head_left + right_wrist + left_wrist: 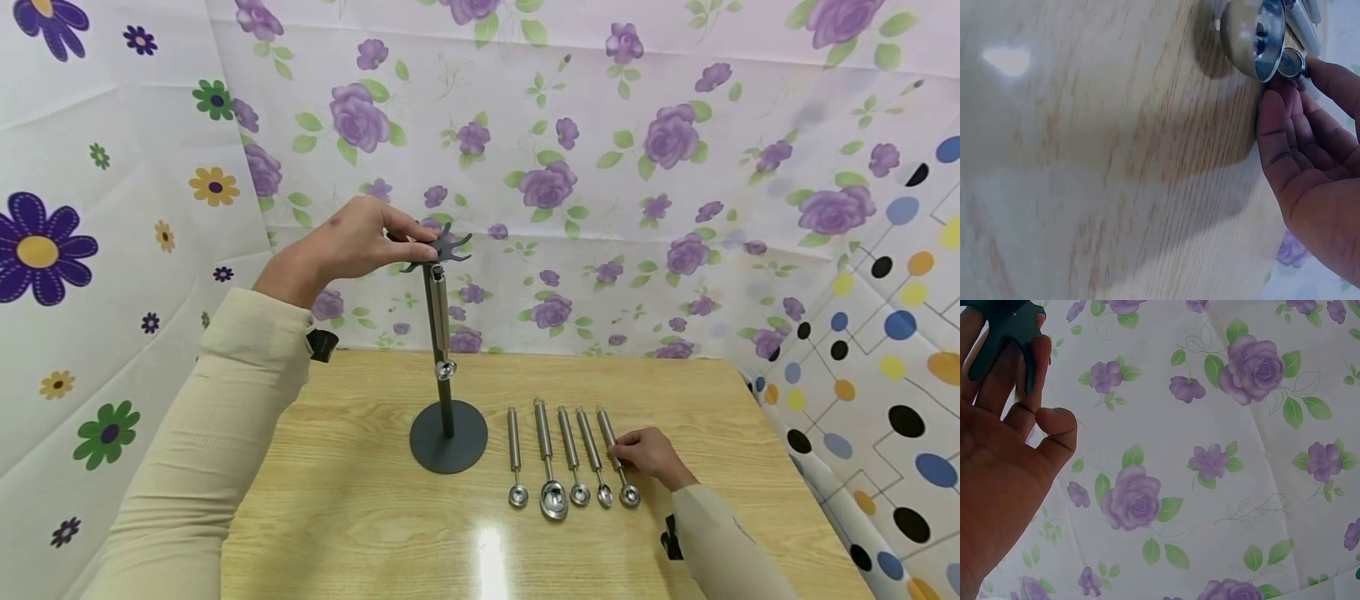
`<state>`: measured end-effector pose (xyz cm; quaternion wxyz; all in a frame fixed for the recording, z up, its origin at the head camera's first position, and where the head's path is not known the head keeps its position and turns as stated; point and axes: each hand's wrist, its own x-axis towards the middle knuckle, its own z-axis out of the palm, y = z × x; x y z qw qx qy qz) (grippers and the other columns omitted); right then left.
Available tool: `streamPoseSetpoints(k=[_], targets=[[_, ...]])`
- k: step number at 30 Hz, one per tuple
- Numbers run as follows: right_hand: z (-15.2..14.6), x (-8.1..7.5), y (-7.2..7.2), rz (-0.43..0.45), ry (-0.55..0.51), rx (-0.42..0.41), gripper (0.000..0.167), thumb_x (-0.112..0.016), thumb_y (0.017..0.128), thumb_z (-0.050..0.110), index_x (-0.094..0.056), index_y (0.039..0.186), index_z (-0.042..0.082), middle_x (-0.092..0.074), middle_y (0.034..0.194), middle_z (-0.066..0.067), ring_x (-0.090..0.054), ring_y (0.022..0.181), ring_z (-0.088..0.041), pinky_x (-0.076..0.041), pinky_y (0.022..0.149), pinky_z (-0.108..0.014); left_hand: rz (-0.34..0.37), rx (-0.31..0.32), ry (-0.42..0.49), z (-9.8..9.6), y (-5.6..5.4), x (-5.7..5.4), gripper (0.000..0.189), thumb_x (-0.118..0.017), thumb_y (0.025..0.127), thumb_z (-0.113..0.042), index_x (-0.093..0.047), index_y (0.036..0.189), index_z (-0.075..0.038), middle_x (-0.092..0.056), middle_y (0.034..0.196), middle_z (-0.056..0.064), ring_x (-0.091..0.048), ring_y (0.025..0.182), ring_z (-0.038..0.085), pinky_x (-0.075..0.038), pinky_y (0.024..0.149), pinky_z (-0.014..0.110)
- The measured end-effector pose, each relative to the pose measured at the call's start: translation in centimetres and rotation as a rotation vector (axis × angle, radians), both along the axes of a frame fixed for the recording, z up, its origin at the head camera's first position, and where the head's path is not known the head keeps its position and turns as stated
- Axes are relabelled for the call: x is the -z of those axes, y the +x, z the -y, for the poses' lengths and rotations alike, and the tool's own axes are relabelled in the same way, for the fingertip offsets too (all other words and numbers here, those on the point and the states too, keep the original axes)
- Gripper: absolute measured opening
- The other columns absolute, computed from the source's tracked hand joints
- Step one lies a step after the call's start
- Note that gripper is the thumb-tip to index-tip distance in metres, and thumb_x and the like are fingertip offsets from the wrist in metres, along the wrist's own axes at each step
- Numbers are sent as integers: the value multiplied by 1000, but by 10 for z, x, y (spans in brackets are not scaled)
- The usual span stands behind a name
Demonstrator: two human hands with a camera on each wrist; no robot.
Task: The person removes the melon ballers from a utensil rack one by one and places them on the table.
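My left hand [360, 237] holds the dark hooked top of a utensil stand [446, 408], thumb and fingers at one side of the hooks. In the left wrist view, the hook arms [1007, 328] overlap its fingers. A steel melon baller [441, 317] hangs from a front hook, its small bowl downward. Over on the right, my right hand [651, 454] pinches the handle of the rightmost melon baller [630, 497], which lies on the table. Its round bowl [1252, 37] looms large in the right wrist view, beside the fingertips.
Left of the pinched one, several steel utensils lie in a row: a small baller [518, 496], a larger oval scoop [553, 500], another baller [579, 494] and a narrow-bowled one [604, 496]. Flowered cloth [547, 292] hangs behind the wooden table [360, 533]; patterned sheets flank it.
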<state>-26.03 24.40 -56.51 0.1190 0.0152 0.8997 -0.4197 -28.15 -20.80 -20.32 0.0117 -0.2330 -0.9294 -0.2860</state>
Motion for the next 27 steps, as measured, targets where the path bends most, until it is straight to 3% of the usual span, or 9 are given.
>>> streamPoseSetpoints(k=[7, 13, 17, 21, 27], targets=[[0, 0, -2, 5, 33, -2, 25, -73, 91, 11, -74, 107, -9, -73, 88, -10, -67, 75, -18, -55, 66, -33, 18, 4, 23, 1, 0, 0, 30, -72, 95, -28, -75, 122, -16, -64, 134, 5, -60, 106, 19, -39, 74, 39], [0, 1, -1, 5, 36, -23, 24, -73, 92, 11, -74, 105, -9, -73, 86, -10, -66, 74, -17, -55, 65, -33, -8, 13, 23, 1, 2, 1, 29, -71, 96, -27, -75, 122, -16, -65, 131, 7, -61, 93, 21, -40, 72, 38], [-2, -2, 1, -10, 77, -41, 23, -73, 93, 14, -76, 102, -7, -73, 85, -7, -65, 73, -16, -53, 65, -33, -7, 17, 27, 0, 2, 2, 29, -71, 96, -27, -75, 122, -16, -66, 131, 7, -61, 93, 21, -40, 72, 38], [-1, -16, 4, -22, 61, -54, 28, -69, 95, 12, -71, 110, -12, -73, 91, -13, -68, 78, -23, -55, 70, -38, -5, 15, 11, 0, 2, 2, 29, -71, 96, -28, -74, 123, -17, -66, 131, 6, -59, 87, 21, -40, 70, 37], [9, -49, 1, -30, -61, -93, 38, -63, 100, 11, -60, 125, -18, -69, 104, -24, -69, 93, -38, -56, 81, -48, -25, 18, 0, 0, 2, 0, 28, -71, 96, -26, -75, 122, -16, -66, 130, 7, -53, 77, 22, -38, 65, 37]])
